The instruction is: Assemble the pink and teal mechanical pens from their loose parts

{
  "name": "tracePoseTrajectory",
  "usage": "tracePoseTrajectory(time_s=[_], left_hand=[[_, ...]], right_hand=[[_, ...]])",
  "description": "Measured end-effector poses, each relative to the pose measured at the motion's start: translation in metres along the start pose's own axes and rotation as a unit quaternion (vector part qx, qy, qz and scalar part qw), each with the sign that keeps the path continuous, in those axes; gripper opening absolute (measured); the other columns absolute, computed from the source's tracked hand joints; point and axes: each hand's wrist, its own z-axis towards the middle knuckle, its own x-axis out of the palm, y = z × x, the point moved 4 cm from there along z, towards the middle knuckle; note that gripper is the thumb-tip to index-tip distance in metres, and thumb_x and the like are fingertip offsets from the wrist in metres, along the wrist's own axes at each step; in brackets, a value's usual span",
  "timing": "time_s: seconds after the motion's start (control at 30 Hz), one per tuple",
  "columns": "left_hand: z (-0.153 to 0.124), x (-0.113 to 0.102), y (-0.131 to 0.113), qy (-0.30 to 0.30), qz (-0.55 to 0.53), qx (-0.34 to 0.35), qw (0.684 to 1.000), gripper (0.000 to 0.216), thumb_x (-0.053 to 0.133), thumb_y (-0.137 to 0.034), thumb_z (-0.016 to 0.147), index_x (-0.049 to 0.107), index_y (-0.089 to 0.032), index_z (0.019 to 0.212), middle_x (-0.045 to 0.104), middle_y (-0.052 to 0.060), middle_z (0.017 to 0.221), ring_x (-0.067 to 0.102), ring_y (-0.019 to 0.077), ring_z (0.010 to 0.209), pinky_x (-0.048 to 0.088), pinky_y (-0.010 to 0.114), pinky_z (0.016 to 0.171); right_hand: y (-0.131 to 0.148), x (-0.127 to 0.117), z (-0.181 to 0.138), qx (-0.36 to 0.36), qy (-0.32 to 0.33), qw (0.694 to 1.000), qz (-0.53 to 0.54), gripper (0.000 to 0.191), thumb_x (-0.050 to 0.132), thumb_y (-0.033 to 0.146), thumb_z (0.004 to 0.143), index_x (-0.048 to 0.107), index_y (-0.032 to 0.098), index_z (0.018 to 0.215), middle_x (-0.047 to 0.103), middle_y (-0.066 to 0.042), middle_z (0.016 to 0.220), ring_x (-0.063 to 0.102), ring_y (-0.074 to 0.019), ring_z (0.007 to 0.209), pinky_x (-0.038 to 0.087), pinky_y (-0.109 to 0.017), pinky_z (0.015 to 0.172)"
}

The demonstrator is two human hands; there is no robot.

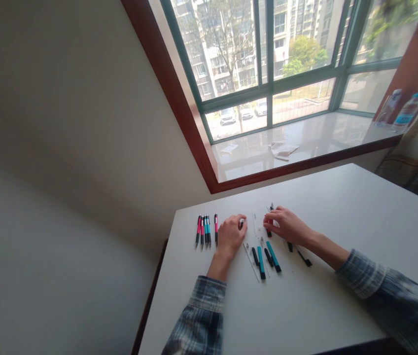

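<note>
My left hand (232, 232) rests on the white table with its fingers curled round a small black pen part (242, 223), mostly hidden. My right hand (286, 225) is closed at a red pen barrel with a black end (268, 233), which shows below the fingertips. Between and below the hands lie two teal pen barrels (261, 264), short black grips (255, 256), thin white refills (251, 262) and tiny clear or metal bits (261, 240). More black pen pieces (304, 259) lie under and beside my right forearm.
Left of my left hand stands a row of several assembled red and teal pens (205, 230), with one red pen (216, 229) slightly apart. Behind the table (327, 202) are a windowsill with a crumpled cloth (283, 150) and plastic bottles (409, 111). A wall rises at left.
</note>
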Motion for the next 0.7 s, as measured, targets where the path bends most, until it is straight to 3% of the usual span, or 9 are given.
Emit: tracePoseTrajectory(time_s=[0.37, 0.7], left_hand=[[0.005, 0.002, -0.003, -0.026, -0.018, -0.046, 0.998, 0.021, 0.058, -0.034, 0.099, 0.076, -0.024, 0.103, 0.072, 0.003, 0.09, 0.065, 0.0175, 0.081, 0.048, 0.028, 0.078], [0.001, -0.009, -0.011, -0.084, -0.112, 0.022, 0.99, 0.023, 0.055, -0.023, 0.098, 0.075, -0.023, 0.109, 0.07, 0.004, 0.093, 0.062, 0.0173, 0.079, 0.049, 0.03, 0.075]], right_hand=[[0.004, 0.001, 0.002, 0.07, 0.0, 0.995, -0.073, 0.015, 0.065, 0.031, 0.094, 0.07, 0.023, 0.082, 0.075, -0.005, 0.076, 0.065, -0.0246, 0.081, 0.047, -0.034, 0.074], [0.0, 0.004, -0.001, 0.077, -0.042, 0.996, -0.026, 0.002, 0.067, 0.025, 0.087, 0.067, 0.023, 0.089, 0.072, -0.005, 0.07, 0.066, -0.0241, 0.072, 0.046, -0.033, 0.063]])
